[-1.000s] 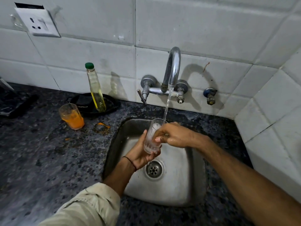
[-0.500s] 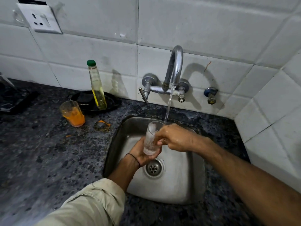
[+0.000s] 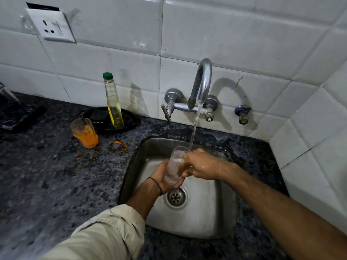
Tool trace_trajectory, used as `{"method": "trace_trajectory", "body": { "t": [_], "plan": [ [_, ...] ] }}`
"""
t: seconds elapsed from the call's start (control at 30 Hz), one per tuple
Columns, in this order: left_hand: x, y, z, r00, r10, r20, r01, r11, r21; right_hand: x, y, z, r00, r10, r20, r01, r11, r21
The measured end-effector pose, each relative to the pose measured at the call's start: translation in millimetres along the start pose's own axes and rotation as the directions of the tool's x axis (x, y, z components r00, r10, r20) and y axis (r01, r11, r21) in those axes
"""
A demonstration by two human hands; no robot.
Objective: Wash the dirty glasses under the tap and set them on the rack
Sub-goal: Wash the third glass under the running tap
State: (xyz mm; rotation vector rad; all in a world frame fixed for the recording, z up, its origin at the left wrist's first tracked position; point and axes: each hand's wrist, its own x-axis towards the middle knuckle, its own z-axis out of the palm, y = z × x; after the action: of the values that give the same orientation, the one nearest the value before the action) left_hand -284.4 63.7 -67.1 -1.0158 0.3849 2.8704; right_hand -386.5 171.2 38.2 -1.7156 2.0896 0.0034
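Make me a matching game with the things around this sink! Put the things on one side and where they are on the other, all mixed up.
Things:
1. clear glass
2. orange-stained glass
3. green-capped bottle
4. drain

Places:
A. on the black plate
B. bottom of the sink
C. held in both hands under the tap
D. standing on the counter

Pairs: 1-C, 2-D, 3-A, 4-B

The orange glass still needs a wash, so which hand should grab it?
Left. The orange glass stands on the counter on the left hand's side. The right hand would have to cross over the clear glass and the sink.
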Motion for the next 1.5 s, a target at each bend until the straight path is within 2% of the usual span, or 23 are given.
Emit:
{"method": "trace_trajectory", "body": {
  "t": [0.07,0.1,0.2,0.27,0.3,0.37,0.43,0.5,0.57,0.6,0.67,0.73,0.77,0.83,0.9,0.93,1.0,1.03,1.13,1.2,1.27,1.37,1.5],
  "plan": [
    [6.5,-1.4,-0.5,0.991,0.079,-0.110,-0.079,0.997,-0.001,3.0,-3.3,11.9,0.999,0.045,-0.017,-0.038,0.953,0.299],
    [11.0,-0.7,-2.3,0.974,0.163,-0.156,-0.156,0.986,0.054,2.8,-5.9,17.3,0.997,0.080,-0.017,-0.060,0.861,0.505],
    [14.0,2.3,-0.2,0.812,0.527,-0.252,-0.412,0.822,0.392,5.9,-13.0,37.4,0.929,0.364,-0.068,-0.094,0.408,0.908],
    [9.9,9.9,5.9,0.604,0.778,-0.175,-0.559,0.570,0.602,12.0,-16.8,53.1,0.755,0.655,0.017,-0.049,0.030,0.998],
    [4.6,14.7,11.4,0.487,0.871,-0.068,-0.581,0.381,0.719,15.1,-17.7,60.6,0.688,0.714,0.129,0.012,-0.188,0.982],
    [-6.4,19.9,20.3,0.305,0.920,0.247,-0.523,-0.055,0.851,20.7,-18.2,75.6,0.683,0.647,0.340,0.081,-0.530,0.844],
    [-13.3,20.0,26.2,0.259,0.800,0.541,-0.430,-0.406,0.807,24.5,-23.1,83.2,0.725,0.549,0.416,0.092,-0.676,0.731],
    [-18.3,16.1,30.2,0.242,0.658,0.713,-0.404,-0.600,0.691,29.6,-24.1,86.5,0.767,0.491,0.412,0.086,-0.716,0.693],
    [-18.3,11.0,27.4,0.207,0.616,0.760,-0.414,-0.649,0.638,33.6,-23.4,81.9,0.779,0.476,0.408,0.063,-0.707,0.704],
    [-18.2,10.8,24.6,0.199,0.654,0.730,-0.431,-0.611,0.664,35.2,-20.1,80.9,0.777,0.478,0.410,0.049,-0.696,0.717],
    [-17.3,13.6,15.9,0.235,0.806,0.543,-0.501,-0.378,0.779,38.6,-11.9,76.5,0.788,0.472,0.396,0.006,-0.648,0.761],
    [-13.9,13.3,5.7,0.376,0.890,0.256,-0.515,-0.029,0.857,38.7,-8.7,62.3,0.776,0.529,0.342,-0.004,-0.539,0.842],
    [-11.4,10.8,0.7,0.450,0.884,0.130,-0.498,0.127,0.858,39.4,-8.1,56.5,0.739,0.607,0.292,-0.001,-0.433,0.902],
    [-7.9,3.2,-3.5,0.620,0.778,-0.097,-0.461,0.462,0.757,39.8,-11.8,46.8,0.669,0.737,0.092,-0.066,-0.064,0.996],
    [-1.2,-0.9,-8.2,0.853,0.454,-0.257,-0.272,0.808,0.523,41.4,-14.3,41.5,0.709,0.696,-0.117,-0.138,0.299,0.944],
    [3.8,-1.4,-12.6,0.926,0.296,-0.236,-0.185,0.897,0.401,41.8,-14.4,40.3,0.758,0.621,-0.199,-0.162,0.474,0.866],
    [13.3,0.4,-20.5,0.965,0.208,-0.160,-0.164,0.954,0.250,40.5,-15.7,38.1,0.844,0.458,-0.279,-0.195,0.747,0.635],
    [17.7,0.6,-22.1,0.963,0.224,-0.148,-0.193,0.961,0.199,40.8,-15.2,38.0,0.861,0.419,-0.289,-0.202,0.803,0.561],
    [19.3,-5.2,-11.8,0.954,0.277,-0.117,-0.268,0.959,0.089,42.2,-15.3,30.7,0.811,0.536,-0.233,-0.280,0.706,0.651],
    [15.5,-7.8,-3.8,0.944,0.318,-0.085,-0.311,0.947,0.085,46.6,-14.1,26.4,0.721,0.669,-0.178,-0.348,0.573,0.742],
    [13.4,-7.6,-0.8,0.947,0.315,-0.060,-0.309,0.947,0.090,48.1,-12.2,21.4,0.648,0.739,-0.185,-0.401,0.537,0.742],
    [11.7,0.3,-3.4,0.975,0.223,-0.016,-0.221,0.970,0.098,39.1,-11.6,12.8,0.757,0.617,-0.213,-0.344,0.655,0.673],
    [3.8,8.9,4.1,0.997,0.065,0.047,-0.075,0.963,0.259,16.3,-14.7,-1.7,0.925,0.282,-0.252,-0.195,0.927,0.321]
  ]
}}
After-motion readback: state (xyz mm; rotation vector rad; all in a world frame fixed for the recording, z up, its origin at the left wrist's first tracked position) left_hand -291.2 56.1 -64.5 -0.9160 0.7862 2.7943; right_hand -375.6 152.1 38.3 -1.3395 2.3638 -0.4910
